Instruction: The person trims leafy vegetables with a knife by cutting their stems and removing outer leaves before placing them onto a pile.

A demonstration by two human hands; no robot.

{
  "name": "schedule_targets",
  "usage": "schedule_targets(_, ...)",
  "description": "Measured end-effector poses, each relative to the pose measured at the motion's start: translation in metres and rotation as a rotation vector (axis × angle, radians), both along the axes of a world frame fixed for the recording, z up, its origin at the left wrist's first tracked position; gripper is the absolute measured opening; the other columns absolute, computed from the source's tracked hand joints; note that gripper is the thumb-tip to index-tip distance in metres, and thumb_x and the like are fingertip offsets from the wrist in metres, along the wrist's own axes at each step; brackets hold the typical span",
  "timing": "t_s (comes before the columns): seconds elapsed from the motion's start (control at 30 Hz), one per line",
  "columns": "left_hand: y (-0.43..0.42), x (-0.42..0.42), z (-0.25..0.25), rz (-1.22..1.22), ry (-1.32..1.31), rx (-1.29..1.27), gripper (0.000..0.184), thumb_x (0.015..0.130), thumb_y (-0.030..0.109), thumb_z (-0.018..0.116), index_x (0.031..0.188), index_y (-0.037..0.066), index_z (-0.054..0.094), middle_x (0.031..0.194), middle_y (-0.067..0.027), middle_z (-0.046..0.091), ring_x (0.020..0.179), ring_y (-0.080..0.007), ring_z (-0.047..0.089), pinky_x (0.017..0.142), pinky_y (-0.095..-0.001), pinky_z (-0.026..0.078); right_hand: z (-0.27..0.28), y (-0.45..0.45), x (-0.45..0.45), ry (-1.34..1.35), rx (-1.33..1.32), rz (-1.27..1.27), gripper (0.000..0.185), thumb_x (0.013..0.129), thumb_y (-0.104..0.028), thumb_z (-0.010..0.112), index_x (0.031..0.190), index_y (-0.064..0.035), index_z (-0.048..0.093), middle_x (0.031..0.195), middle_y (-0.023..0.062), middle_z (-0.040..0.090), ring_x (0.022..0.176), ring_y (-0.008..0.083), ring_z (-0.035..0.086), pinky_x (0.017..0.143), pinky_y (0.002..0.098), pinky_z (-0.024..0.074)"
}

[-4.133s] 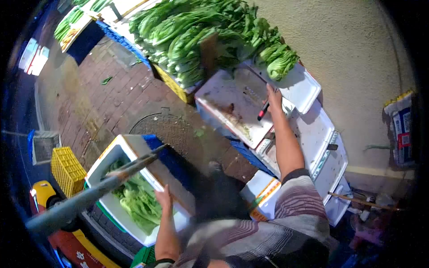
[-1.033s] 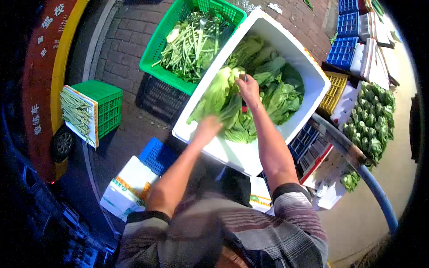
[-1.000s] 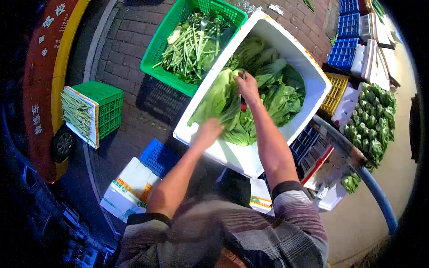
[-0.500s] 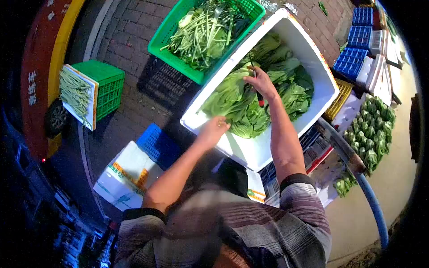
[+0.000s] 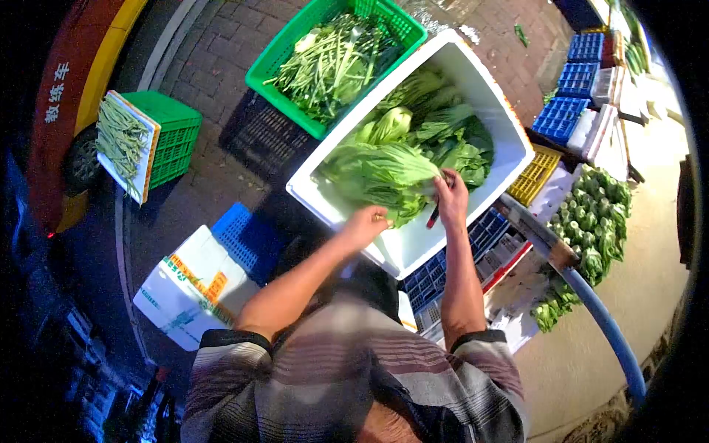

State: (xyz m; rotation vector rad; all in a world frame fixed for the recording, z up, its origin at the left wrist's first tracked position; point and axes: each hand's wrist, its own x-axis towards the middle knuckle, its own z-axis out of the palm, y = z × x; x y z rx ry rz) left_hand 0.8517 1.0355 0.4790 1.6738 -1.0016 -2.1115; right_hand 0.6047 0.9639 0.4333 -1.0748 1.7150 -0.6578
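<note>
A large white foam box [image 5: 495,89] holds several heads of leafy green vegetable [image 5: 447,118]. My right hand [image 5: 449,196] is closed at the base of one light green head [image 5: 390,171], with the red and black handle of a tool [image 5: 433,217] showing below the fingers; its blade is hidden. My left hand [image 5: 367,224] is at the near left side of the same head, over the box rim. Its fingers are curled in, and whether they pinch a leaf is too small to tell.
A green crate [image 5: 264,73] of stems and leaves stands beyond the box. Long beans [image 5: 122,139] lie on a foam lid at the left. White foam boxes [image 5: 179,295] sit near left. A metal pole [image 5: 603,303] crosses the right, before piled vegetables [image 5: 593,221].
My right hand has come down and nearer, drawing a leafy head across the near part of the box. My left hand has moved slightly right and down. The view has shifted a little.
</note>
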Motion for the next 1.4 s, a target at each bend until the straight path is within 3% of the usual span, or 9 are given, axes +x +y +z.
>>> schedule_targets(0.37, -0.019, -0.045, 0.002, 0.305, 0.522, -0.193, 0.065, 0.090, 0.031, 0.071, 0.139, 0.001, 0.040, 0.135, -0.0109, 0.052, 0.120, -0.0215, 0.051, 0.099, -0.0340, 0.044, 0.098, 0.068, 0.026, -0.680, 0.251, -0.654, 0.020, 0.098, -0.034, 0.059, 0.102, -0.0161, 0.050, 0.076, 0.0008, 0.055, 0.048, 0.0121, 0.046, 0.054, 0.0334, 0.0519)
schedule_targets(0.53, -0.021, -0.038, -0.042, 0.398, 0.394, -0.519, 0.057, 0.091, 0.027, 0.067, 0.138, 0.002, 0.043, 0.138, -0.0109, 0.051, 0.128, -0.0275, 0.048, 0.109, -0.0450, 0.037, 0.115, 0.063, 0.068, -0.603, 0.090, -0.518, 0.022, 0.098, -0.023, 0.059, 0.114, -0.0091, 0.051, 0.072, -0.0011, 0.055, 0.050, 0.0085, 0.048, 0.053, 0.0272, 0.0522)
schedule_targets(0.67, -0.076, -0.011, 0.050, 1.027, 0.918, 0.236, 0.052, 0.093, 0.033, 0.059, 0.136, 0.006, 0.047, 0.135, -0.0109, 0.055, 0.124, -0.0308, 0.052, 0.111, -0.0497, 0.034, 0.124, 0.054, 0.088, -0.395, -0.030, -0.186, 0.026, 0.097, -0.013, 0.056, 0.121, -0.0044, 0.050, 0.073, -0.0019, 0.054, 0.051, 0.0059, 0.049, 0.055, 0.0245, 0.0537)
schedule_targets(0.77, -0.066, 0.016, -0.004, 0.651, 0.506, -0.479, 0.053, 0.090, 0.038, 0.057, 0.134, 0.008, 0.050, 0.129, -0.0096, 0.059, 0.115, -0.0270, 0.059, 0.110, -0.0468, 0.036, 0.143, 0.044, 0.092, -0.439, 0.004, 0.028, 0.032, 0.099, -0.014, 0.051, 0.129, -0.0023, 0.051, 0.095, 0.0042, 0.057, 0.055, 0.0065, 0.051, 0.058, 0.0240, 0.0537)
schedule_targets(0.87, -0.062, 0.054, 0.002, 0.787, 0.643, -0.186, 0.050, 0.089, 0.031, 0.056, 0.133, 0.007, 0.054, 0.129, -0.0104, 0.060, 0.116, -0.0232, 0.059, 0.108, -0.0452, 0.038, 0.154, 0.024, 0.091, -0.485, -0.006, 0.050, 0.035, 0.095, -0.018, 0.057, 0.126, -0.0016, 0.054, 0.099, 0.0020, 0.056, 0.069, 0.0062, 0.052, 0.056, 0.0210, 0.0455)
schedule_targets(0.97, -0.063, 0.068, 0.025, 0.683, 0.477, -0.423, 0.048, 0.095, 0.029, 0.048, 0.137, 0.007, 0.051, 0.132, -0.0124, 0.058, 0.120, -0.0238, 0.056, 0.108, -0.0453, 0.040, 0.169, -0.017, 0.106, -0.269, -0.102, 0.130, 0.039, 0.092, -0.018, 0.063, 0.126, -0.0013, 0.054, 0.092, 0.0037, 0.059, 0.072, 0.0067, 0.054, 0.059, 0.0221, 0.0453)
schedule_targets(1.07, -0.056, 0.092, 0.029, 0.895, 1.355, 0.153, 0.049, 0.104, 0.039, 0.035, 0.142, 0.010, 0.045, 0.132, -0.0109, 0.057, 0.120, -0.0275, 0.055, 0.105, -0.0459, 0.042, 0.163, -0.062, 0.120, -0.178, -0.237, 0.280, 0.040, 0.095, -0.024, 0.058, 0.128, -0.0008, 0.054, 0.094, 0.0046, 0.060, 0.065, 0.0091, 0.054, 0.056, 0.0248, 0.0476)
schedule_targets(1.27, -0.074, 0.121, 0.052, 1.117, 1.203, 0.022, 0.054, 0.095, 0.048, 0.047, 0.133, 0.009, 0.052, 0.128, -0.0125, 0.060, 0.112, -0.0304, 0.060, 0.096, -0.0502, 0.049, 0.155, -0.058, 0.152, -0.144, -0.211, 0.449, 0.047, 0.103, -0.034, 0.041, 0.135, -0.0005, 0.051, 0.098, 0.0082, 0.062, 0.066, 0.0108, 0.054, 0.061, 0.0272, 0.0472)
schedule_targets(1.4, -0.099, 0.148, 0.061, 1.401, 1.055, 0.244, 0.048, 0.096, 0.045, 0.045, 0.126, 0.010, 0.059, 0.123, -0.0105, 0.064, 0.113, -0.0296, 0.060, 0.097, -0.0510, 0.048, 0.156, -0.042, 0.200, -0.113, -0.185, 0.546, 0.046, 0.097, -0.023, 0.054, 0.136, 0.0011, 0.048, 0.118, 0.0209, 0.064, 0.102, 0.0275, 0.064, 0.087, 0.0374, 0.0511)
